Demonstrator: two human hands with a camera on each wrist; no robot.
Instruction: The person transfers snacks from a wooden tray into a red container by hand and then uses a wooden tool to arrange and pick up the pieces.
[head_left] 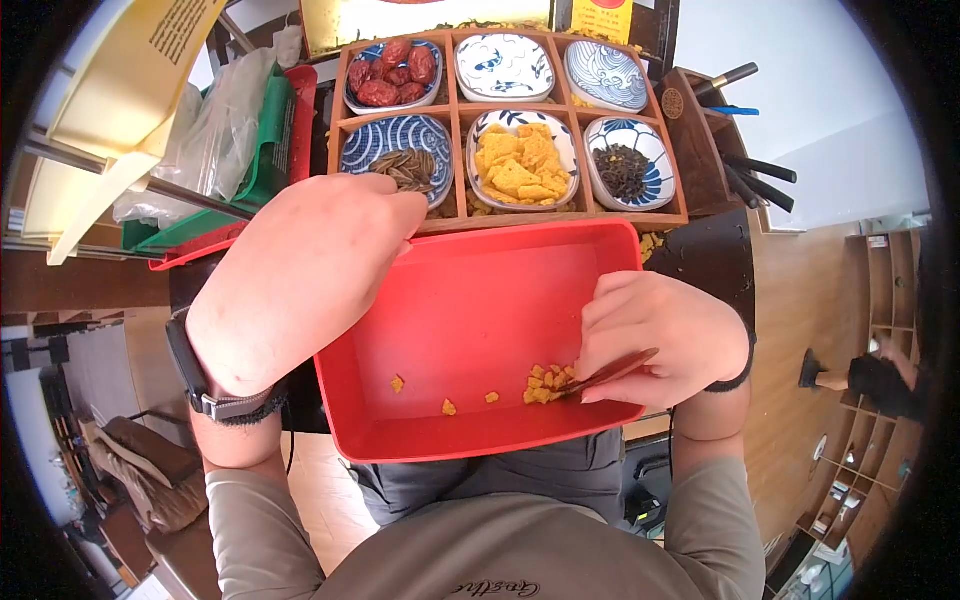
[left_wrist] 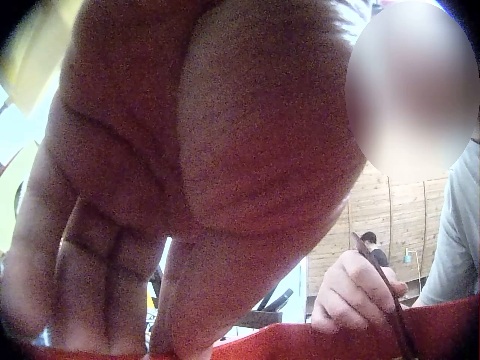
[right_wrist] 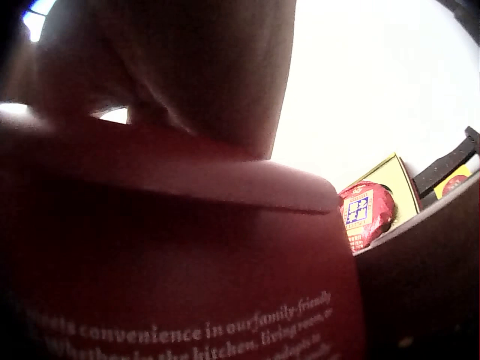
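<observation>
A red box with small yellow pieces along its near side lies in front of a wooden divided tray. At the box's far left corner my left hand grips the rim; in the left wrist view its thumb and fingers reach down to the red edge. Pinched in my right hand, over the box's right side, is a thin dark reddish-brown stick, whose low end is at the yellow pieces. In the left wrist view the stick slants down behind the red rim.
Bowls in the wooden tray hold red dates, seeds, yellow chunks and dark leaves; two patterned dishes stand behind. A green basket with plastic bags is at left, a wooden holder with dark-handled tools at right.
</observation>
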